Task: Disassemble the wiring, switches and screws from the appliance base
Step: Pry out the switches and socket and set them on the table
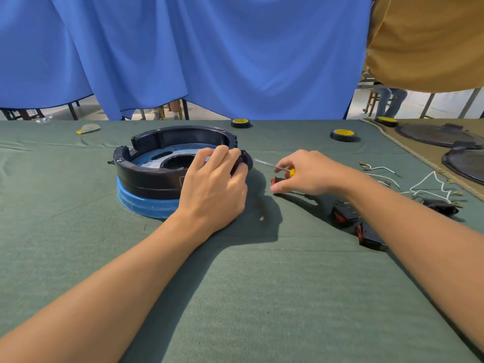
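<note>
The appliance base [146,176] sits on the green-covered counter [235,297], left of centre. It is a round black shell with a blue band round its foot, open at the top. The left hand [212,184] lies over its right rim with the fingers curled round a black part that juts out there, steadying it. The right hand [306,171] is apart from it, just to the right, and holds a screwdriver [275,167] with a yellow handle, its shaft pointing toward the base.

A good share of the work looks done. Two red switches [340,217] lie loose beside the right forearm, a third red switch [273,180] sits just under the right hand, and white wires [429,183] and a black socket piece [440,205] lie further right. The step in hand seems to be the fitting at the rim under the left fingers. The next move probably calls for bringing the tip to a screw or catch there while the left hand keeps the shell from turning.

A small outlined label shows on the side of the base beside the left hand, but it cannot be read. The yellow tops of the two tape rolls [342,134] carry print too small to make out.
</note>
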### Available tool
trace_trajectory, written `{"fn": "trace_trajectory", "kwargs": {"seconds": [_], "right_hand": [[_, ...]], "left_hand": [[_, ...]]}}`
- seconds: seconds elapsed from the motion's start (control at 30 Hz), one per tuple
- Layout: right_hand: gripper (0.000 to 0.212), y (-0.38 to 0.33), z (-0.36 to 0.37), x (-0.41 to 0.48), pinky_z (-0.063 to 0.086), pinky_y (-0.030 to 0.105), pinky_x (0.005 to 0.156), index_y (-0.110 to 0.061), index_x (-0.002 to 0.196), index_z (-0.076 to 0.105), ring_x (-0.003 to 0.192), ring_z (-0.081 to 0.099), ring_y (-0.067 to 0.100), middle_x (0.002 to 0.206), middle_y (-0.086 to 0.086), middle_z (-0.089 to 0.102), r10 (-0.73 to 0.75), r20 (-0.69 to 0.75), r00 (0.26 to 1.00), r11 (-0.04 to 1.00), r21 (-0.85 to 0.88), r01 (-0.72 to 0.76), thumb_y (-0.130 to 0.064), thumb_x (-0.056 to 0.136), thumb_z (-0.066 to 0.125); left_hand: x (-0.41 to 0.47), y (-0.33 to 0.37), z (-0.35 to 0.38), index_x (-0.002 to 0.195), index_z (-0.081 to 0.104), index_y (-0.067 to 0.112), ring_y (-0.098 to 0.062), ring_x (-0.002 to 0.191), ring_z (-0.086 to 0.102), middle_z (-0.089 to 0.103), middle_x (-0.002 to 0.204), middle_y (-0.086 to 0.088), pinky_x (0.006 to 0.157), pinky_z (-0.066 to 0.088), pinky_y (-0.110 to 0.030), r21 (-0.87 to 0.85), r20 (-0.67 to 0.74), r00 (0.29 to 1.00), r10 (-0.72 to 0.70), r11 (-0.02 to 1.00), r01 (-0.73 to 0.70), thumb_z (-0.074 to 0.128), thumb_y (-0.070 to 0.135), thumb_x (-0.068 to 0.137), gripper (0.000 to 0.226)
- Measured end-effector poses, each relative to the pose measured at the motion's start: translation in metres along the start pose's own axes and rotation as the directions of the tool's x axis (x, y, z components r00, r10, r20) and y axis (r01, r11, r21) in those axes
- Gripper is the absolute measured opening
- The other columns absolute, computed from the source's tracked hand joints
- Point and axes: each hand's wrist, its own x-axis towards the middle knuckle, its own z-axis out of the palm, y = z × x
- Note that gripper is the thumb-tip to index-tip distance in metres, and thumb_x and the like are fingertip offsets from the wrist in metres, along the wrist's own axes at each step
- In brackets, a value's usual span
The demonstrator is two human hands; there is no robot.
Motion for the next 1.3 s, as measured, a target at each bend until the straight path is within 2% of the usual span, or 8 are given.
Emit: {"fn": "trace_trajectory", "kwargs": {"seconds": [0.2,0.4,0.53,0.77,0.97,1.03,1.13,1.3], "right_hand": [[0.022,0.006,-0.010,-0.006,0.043,0.021,0.060,-0.018,0.086,0.074,0.074,0.056,0.014,0.075,-0.002,0.066,-0.122,-0.070,0.990,0.993,-0.007,0.122,-0.039,0.079,0.077],[0.012,0.028,-0.028,-0.043,0.040,0.012,0.062,-0.028,0.080,0.073,0.070,0.056,0.003,0.080,-0.009,0.070,-0.170,-0.027,0.985,0.979,0.110,0.172,-0.038,0.076,0.079],[0.013,0.037,-0.029,-0.063,0.045,0.033,0.089,-0.022,0.084,0.074,0.089,0.061,0.021,0.092,0.001,0.071,-0.175,-0.026,0.984,0.954,0.243,0.176,-0.029,0.075,0.080],[0.021,0.027,-0.020,-0.075,0.044,0.019,0.069,-0.026,0.090,0.075,0.076,0.059,0.007,0.088,-0.010,0.070,-0.212,0.080,0.974,0.969,0.150,0.198,-0.035,0.072,0.082],[0.036,0.024,-0.020,-0.077,0.043,0.015,0.078,-0.031,0.110,0.071,0.094,0.059,0.005,0.103,-0.014,0.067,-0.163,0.132,0.978,0.986,0.003,0.165,-0.039,0.076,0.079],[0.039,0.026,-0.026,-0.080,0.045,0.015,0.078,-0.032,0.113,0.069,0.093,0.060,-0.001,0.105,-0.015,0.066,-0.156,0.111,0.982,0.985,0.091,0.146,-0.043,0.077,0.077],[0.031,0.031,-0.036,-0.080,0.036,0.013,0.052,-0.020,0.107,0.070,0.051,0.050,-0.001,0.097,-0.004,0.067,-0.066,-0.060,0.996,0.919,0.385,0.084,-0.041,0.084,0.069],[0.015,0.018,-0.033,-0.068,0.032,0.025,0.049,-0.010,0.108,0.061,0.051,0.038,0.011,0.085,0.004,0.063,0.128,-0.134,0.983,0.853,0.520,-0.040,-0.016,0.097,0.053]], "left_hand": [[-0.003,-0.002,-0.005,0.086,0.072,0.002,-0.033,0.095,0.063,0.068,0.104,-0.012,0.083,0.043,-0.040,-0.067,0.031,0.999,-0.011,0.998,0.013,0.054,0.007,0.078,0.020],[-0.004,-0.002,-0.007,0.085,0.073,0.003,-0.033,0.099,0.061,0.067,0.108,-0.012,0.086,0.040,-0.040,-0.086,0.083,0.996,-0.027,0.996,0.034,0.057,0.007,0.077,0.019],[-0.005,-0.002,-0.008,0.085,0.074,0.003,-0.033,0.101,0.060,0.067,0.110,-0.011,0.087,0.039,-0.040,-0.092,0.100,0.994,-0.036,0.995,0.045,0.058,0.007,0.077,0.018],[-0.008,-0.004,-0.008,0.089,0.074,0.003,-0.033,0.105,0.059,0.066,0.113,-0.011,0.088,0.039,-0.042,-0.086,0.116,0.992,-0.052,0.994,0.062,0.057,0.008,0.079,0.020],[-0.007,-0.004,-0.005,0.091,0.073,0.003,-0.033,0.105,0.059,0.066,0.113,-0.011,0.088,0.040,-0.042,-0.085,0.089,0.995,-0.053,0.995,0.061,0.057,0.008,0.079,0.020],[-0.007,-0.004,-0.005,0.096,0.072,0.002,-0.033,0.105,0.060,0.066,0.114,-0.010,0.086,0.040,-0.041,-0.088,0.062,0.996,-0.064,0.994,0.070,0.057,0.007,0.079,0.023],[-0.005,-0.005,-0.006,0.102,0.070,0.003,-0.031,0.103,0.061,0.066,0.116,-0.009,0.085,0.038,-0.040,-0.035,0.023,0.991,-0.130,0.991,0.131,0.056,0.009,0.081,0.025],[0.001,-0.007,-0.004,0.092,0.065,0.006,-0.033,0.087,0.061,0.069,0.094,-0.010,0.083,0.032,-0.044,0.128,0.112,0.935,-0.336,0.938,0.322,0.047,0.025,0.092,0.027]]}}
